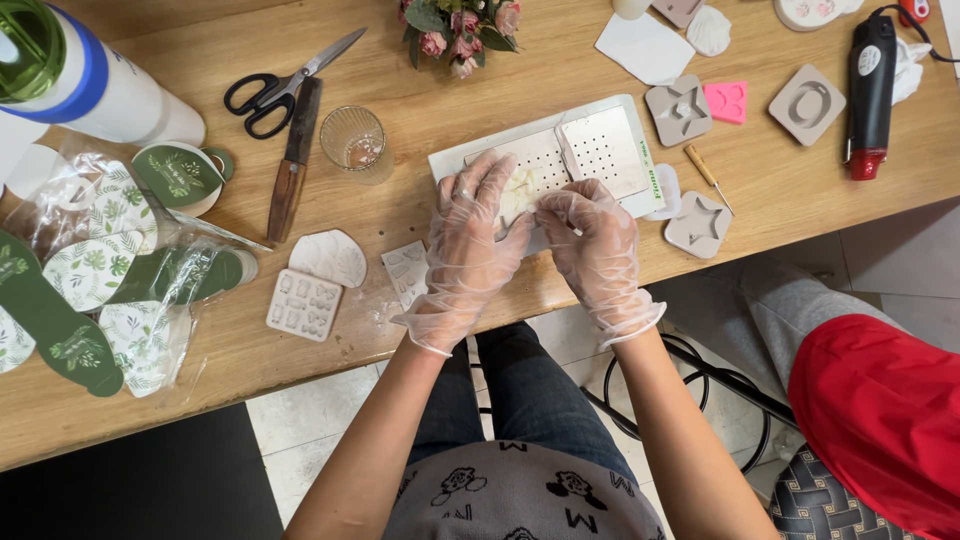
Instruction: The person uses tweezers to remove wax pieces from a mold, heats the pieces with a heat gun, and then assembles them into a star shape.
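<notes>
Head view: pale lump [518, 190] pinched between left hand [468, 240] and right hand [595, 240], both gloved, fingers curled shut on it, over white dotted tray [610, 150] near table [420, 110] front edge. Seemingly mid-pressing or freeing a cast piece; next likely needs gentle, even peeling. Ribbed glass [354, 142] toward back edge, pinkish residue inside. Small moulds [305, 303] left, apparently unfilled.

scissors [285, 88] 1 | knife [292, 160] 1 | glass [354, 143] 1 | heat gun [870, 90] 1

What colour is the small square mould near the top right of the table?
Bright pink: the small square mould shows best in the head view.
</notes>
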